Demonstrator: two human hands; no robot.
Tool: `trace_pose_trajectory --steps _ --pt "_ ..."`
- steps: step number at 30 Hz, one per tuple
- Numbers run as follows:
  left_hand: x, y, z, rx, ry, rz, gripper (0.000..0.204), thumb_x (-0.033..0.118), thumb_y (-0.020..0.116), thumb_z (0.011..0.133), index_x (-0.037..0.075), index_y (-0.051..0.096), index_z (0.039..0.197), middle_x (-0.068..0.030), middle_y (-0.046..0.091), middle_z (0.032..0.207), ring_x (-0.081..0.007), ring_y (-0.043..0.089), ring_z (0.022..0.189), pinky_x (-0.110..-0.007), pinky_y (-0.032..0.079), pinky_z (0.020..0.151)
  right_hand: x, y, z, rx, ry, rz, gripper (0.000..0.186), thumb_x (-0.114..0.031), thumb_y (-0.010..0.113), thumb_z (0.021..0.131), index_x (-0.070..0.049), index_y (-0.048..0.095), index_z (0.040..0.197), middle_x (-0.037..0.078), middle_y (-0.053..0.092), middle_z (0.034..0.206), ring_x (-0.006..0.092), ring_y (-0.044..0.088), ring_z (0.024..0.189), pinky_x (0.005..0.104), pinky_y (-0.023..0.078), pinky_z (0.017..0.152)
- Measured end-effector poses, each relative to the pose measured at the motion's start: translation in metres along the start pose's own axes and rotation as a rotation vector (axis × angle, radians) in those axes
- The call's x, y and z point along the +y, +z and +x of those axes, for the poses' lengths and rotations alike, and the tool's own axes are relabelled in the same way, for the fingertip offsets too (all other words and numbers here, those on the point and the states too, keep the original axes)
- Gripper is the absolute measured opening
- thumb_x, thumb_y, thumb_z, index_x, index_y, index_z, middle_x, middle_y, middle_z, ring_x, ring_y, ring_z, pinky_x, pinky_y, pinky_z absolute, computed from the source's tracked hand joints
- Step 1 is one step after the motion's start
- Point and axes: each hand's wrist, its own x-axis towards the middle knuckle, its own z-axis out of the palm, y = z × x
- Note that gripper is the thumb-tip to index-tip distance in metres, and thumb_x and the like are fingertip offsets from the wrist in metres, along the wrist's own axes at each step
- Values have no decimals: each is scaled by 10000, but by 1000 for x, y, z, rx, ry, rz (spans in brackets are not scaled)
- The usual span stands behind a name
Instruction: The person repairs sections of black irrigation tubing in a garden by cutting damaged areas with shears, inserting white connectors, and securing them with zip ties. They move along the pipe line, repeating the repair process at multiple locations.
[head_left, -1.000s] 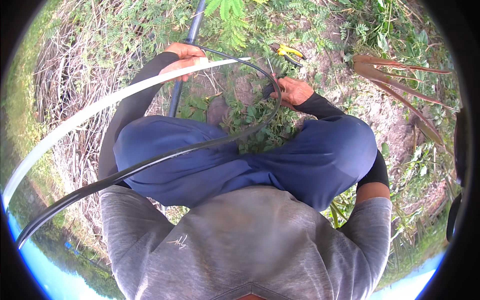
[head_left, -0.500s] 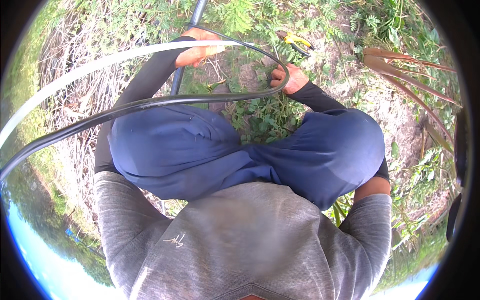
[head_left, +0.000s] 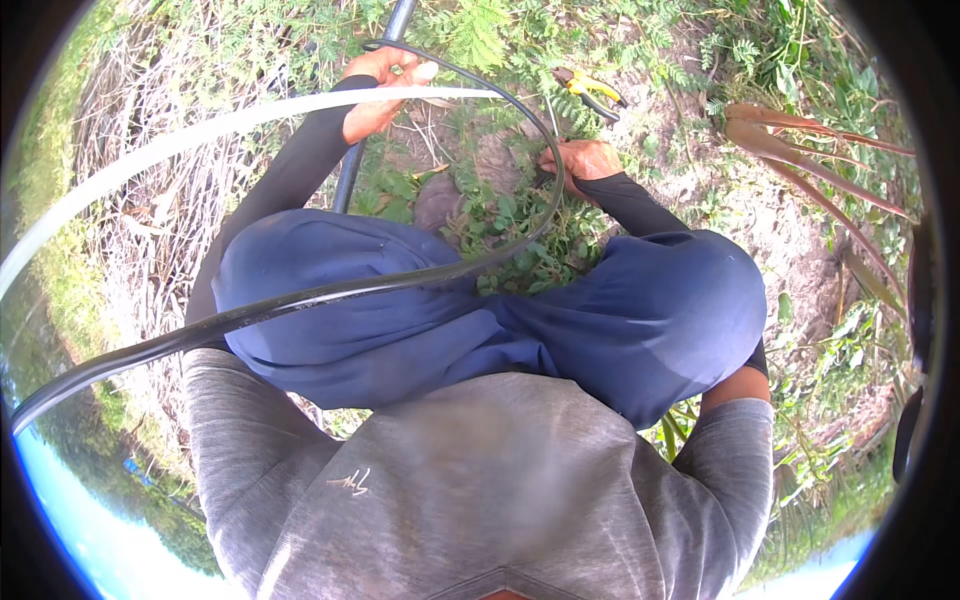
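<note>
My left hand (head_left: 385, 75) is closed at the upper left beside a thick dark pipe (head_left: 352, 180) on the ground; what it grips is hidden. A white tube (head_left: 215, 120) arcs across this hand. A thinner black tube (head_left: 350, 290) crosses my legs and loops up past both hands toward the pipe. My right hand (head_left: 580, 160) is closed low over the ground, with a thin metal shaft (head_left: 551, 117) just above it; what its fingers hold is unclear. Yellow-and-black pliers (head_left: 590, 95) lie just above my right hand.
My bent legs in blue trousers (head_left: 660, 320) frame a weedy patch of soil (head_left: 520, 260). Dry straw (head_left: 150, 180) covers the left side. A brown dried frond (head_left: 800, 150) lies at the right among green plants (head_left: 760, 60).
Since a second ago my left hand has moved up and slightly right, with the white tube higher. The black tube's lower section rose, then dropped partway back. My right hand has shifted slightly up.
</note>
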Motion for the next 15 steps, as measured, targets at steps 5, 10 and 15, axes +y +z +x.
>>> trace_pose_trajectory --steps 5,10,15 --pt "8 42 -12 -625 -231 -275 406 340 385 990 -6 596 967 -105 629 639 -138 590 515 -255 463 464 2 -27 -15 -4 269 198 68 -145 641 824 -95 596 836 87 621 654 266 625 602 344 477 556" --pt "-54 110 18 -571 573 817 469 81 592 757 125 555 1223 -115 500 1304 -255 560 1079 -351 476 871 -9 -25 -12 -109 241 150 87 -159 662 804 -102 609 844 63 643 708 274 633 736 374 493 648" --pt "-113 158 38 -469 721 770 490 102 533 778 77 482 1265 -162 352 1421 -246 444 1237 -377 409 973 -7 -17 -23 -72 218 147 101 -159 689 779 -109 616 827 94 643 761 288 628 741 390 488 631"
